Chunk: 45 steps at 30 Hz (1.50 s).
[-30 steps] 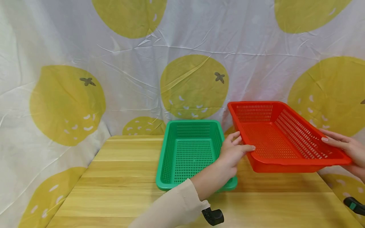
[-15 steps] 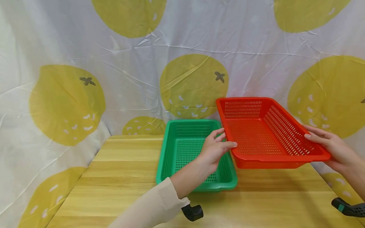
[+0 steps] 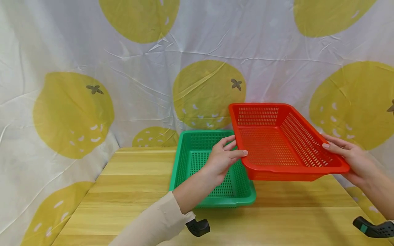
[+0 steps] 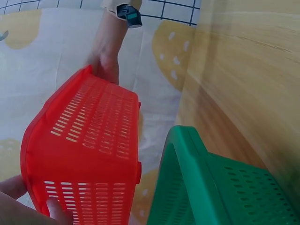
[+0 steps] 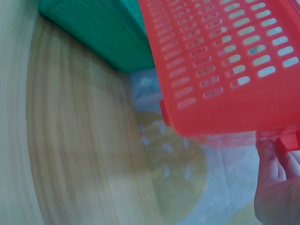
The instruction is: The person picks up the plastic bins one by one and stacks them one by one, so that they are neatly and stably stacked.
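Observation:
A red plastic basket point(image 3: 267, 145) with slotted walls is held up off the table, tilted, by both hands. My left hand point(image 3: 220, 159) grips its left rim, thumb on top and fingers beneath. On the opposite side my right hand point(image 3: 354, 159) holds the right rim, thumb over the edge. Below and to the left, a green plastic basket point(image 3: 246, 201) stands on the table, partly covered by the red one and my left arm. In the left wrist view the red basket point(image 4: 79, 159) hangs apart from the green basket point(image 4: 192, 164). Inside the red basket, nothing is visible.
The wooden table point(image 3: 129, 188) carries the green basket near its middle back. Behind it hangs a white curtain point(image 3: 141, 92) printed with yellow lemons. Black wrist devices point(image 3: 198, 228) sit below both forearms.
Both hands have carried the red basket to the left and slightly up, so it now overlaps the green basket's right side in the head view. The green basket has stayed put.

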### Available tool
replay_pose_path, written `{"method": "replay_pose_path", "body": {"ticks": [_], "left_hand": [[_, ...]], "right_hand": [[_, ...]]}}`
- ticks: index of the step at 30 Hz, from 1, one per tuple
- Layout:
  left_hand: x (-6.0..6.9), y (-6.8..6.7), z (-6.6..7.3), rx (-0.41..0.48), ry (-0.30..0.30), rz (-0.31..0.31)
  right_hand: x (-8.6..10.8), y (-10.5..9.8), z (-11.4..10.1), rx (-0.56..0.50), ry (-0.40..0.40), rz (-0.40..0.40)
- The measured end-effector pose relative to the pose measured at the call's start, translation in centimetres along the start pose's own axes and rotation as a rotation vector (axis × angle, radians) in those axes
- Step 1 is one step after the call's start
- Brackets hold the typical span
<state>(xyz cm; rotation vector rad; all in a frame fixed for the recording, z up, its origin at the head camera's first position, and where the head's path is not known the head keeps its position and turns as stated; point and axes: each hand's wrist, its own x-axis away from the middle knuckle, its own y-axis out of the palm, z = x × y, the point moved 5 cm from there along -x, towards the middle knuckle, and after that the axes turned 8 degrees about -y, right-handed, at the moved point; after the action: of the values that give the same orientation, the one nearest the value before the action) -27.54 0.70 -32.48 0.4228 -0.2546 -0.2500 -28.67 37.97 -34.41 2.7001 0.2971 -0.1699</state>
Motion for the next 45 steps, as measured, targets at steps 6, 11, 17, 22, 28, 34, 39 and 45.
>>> {"method": "replay_pose_path", "body": {"ticks": [6,11,17,22,28,34,39,45], "left_hand": [[0.3,-1.1,0.5,-0.030,-0.008,-0.002],[0.6,-2.4,0.7,-0.046,-0.019,0.011],[1.2,-4.2,1.2,-0.050,0.001,-0.003],[1.8,-5.8,1.9,-0.058,0.008,-0.030],[2.5,-7.3,2.7,-0.046,0.021,-0.031],[3.2,-8.3,3.2,-0.071,0.037,-0.013],[3.8,-9.2,3.3,-0.097,0.028,-0.013],[4.4,-10.7,3.5,-0.088,0.023,-0.006]], "right_hand": [[0.0,1.3,0.4,-0.067,-0.015,-0.026],[0.0,2.5,0.9,-0.080,-0.013,-0.047],[-0.2,4.3,1.6,-0.042,-0.020,-0.094],[-0.3,5.9,2.4,-0.039,-0.045,-0.146],[-0.7,7.4,3.2,-0.047,-0.062,-0.152],[-0.9,8.3,3.9,-0.042,-0.084,-0.126],[-0.9,9.0,4.5,-0.022,-0.088,-0.113],[-1.4,10.5,5.2,0.043,-0.099,-0.107]]}}
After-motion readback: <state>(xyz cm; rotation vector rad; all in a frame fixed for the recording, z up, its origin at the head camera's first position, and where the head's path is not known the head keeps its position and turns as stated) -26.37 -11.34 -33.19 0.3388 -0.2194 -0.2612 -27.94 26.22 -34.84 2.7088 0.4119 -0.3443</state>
